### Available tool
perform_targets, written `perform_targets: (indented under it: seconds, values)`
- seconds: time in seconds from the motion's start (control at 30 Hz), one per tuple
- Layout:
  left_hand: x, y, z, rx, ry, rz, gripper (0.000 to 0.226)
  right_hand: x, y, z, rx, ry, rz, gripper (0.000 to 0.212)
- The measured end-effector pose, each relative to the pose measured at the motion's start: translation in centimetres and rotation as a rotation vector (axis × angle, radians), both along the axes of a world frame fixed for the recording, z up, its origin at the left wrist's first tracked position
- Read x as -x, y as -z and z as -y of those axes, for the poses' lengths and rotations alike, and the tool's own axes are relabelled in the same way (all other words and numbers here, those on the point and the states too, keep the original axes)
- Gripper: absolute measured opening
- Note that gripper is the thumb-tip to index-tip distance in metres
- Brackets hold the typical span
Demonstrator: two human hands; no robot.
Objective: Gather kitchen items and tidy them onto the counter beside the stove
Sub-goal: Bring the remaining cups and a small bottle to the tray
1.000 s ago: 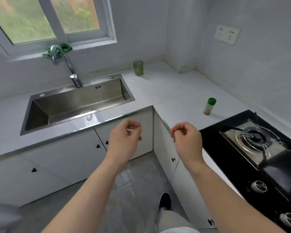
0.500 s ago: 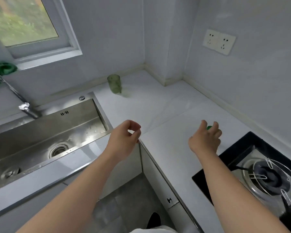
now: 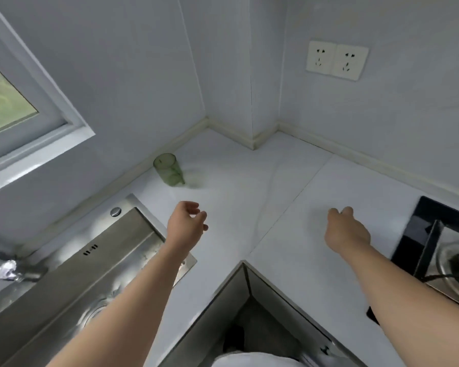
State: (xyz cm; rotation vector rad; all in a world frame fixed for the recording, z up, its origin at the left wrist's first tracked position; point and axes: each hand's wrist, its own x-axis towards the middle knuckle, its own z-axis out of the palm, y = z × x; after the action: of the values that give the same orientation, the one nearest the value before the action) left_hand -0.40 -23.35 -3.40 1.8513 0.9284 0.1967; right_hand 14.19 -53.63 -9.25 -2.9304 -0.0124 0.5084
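My left hand (image 3: 187, 225) loosely curled over the counter (image 3: 239, 189), right hand (image 3: 346, 231) near the stove (image 3: 415, 229), green cup (image 3: 168, 169) by the wall (image 3: 117, 83)

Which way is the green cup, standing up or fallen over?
Standing up. The green cup sits on its base on the white counter, its open rim on top.

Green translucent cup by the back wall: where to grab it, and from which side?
Wrap the side wall at mid-height, coming in from the open white counter in front, the left hand's side. The green translucent cup stands upright, mouth up. It is a plain cylinder with no handle visible, and the grey wall is close behind it.
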Motion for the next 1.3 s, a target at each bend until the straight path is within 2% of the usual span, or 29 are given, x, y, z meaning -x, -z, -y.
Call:
perform_targets:
  seconds: [0.13,0.23,0.33,0.57,0.7,0.83,0.9,0.97,1.03,1.3]
  values:
    - [-5.4,1.4,-7.1,0.135,-0.085,-0.045,0.039,2.4,-2.5,-6.1,-0.068,-0.099,0.039,0.048]
    - [-9.7,1.9,-10.6,0.399,-0.218,-0.008,0.032,3.4,-4.7,-10.5,-0.159,-0.158,0.099,0.046]
    - [-13.3,2.5,-13.1,0.567,-0.327,-0.014,0.046,3.7,-6.7,-13.8,-0.176,-0.23,0.193,0.044]
    - [-18.0,5.8,-16.4,0.693,-0.534,-0.025,0.056,4.1,-9.6,-16.4,-0.243,-0.21,0.327,0.038]
    - [-18.2,6.8,-16.5,0.636,-0.562,-0.007,0.041,4.7,-10.0,-15.4,-0.251,-0.169,0.339,0.038]
    - [-17.5,6.5,-15.4,0.618,-0.391,-0.009,0.016,5.8,-10.4,-13.3,-0.254,-0.097,0.357,0.038]
    - [-16.7,5.8,-13.5,0.519,-0.317,-0.012,0.018,6.6,-10.6,-11.9,-0.253,-0.048,0.372,0.038]
    - [-15.9,4.6,-10.1,0.406,-0.245,0.021,0.01,7.6,-10.9,-9.9,-0.259,0.011,0.402,0.039]
    - [-14.4,3.4,-5.5,0.321,-0.063,0.048,0.013,9.0,-11.0,-7.6,-0.26,0.072,0.437,0.04]
    - [-5.7,-2.7,14.3,0.311,0.655,0.137,0.015,19.1,-12.7,4.2,-0.262,0.341,0.58,0.041]
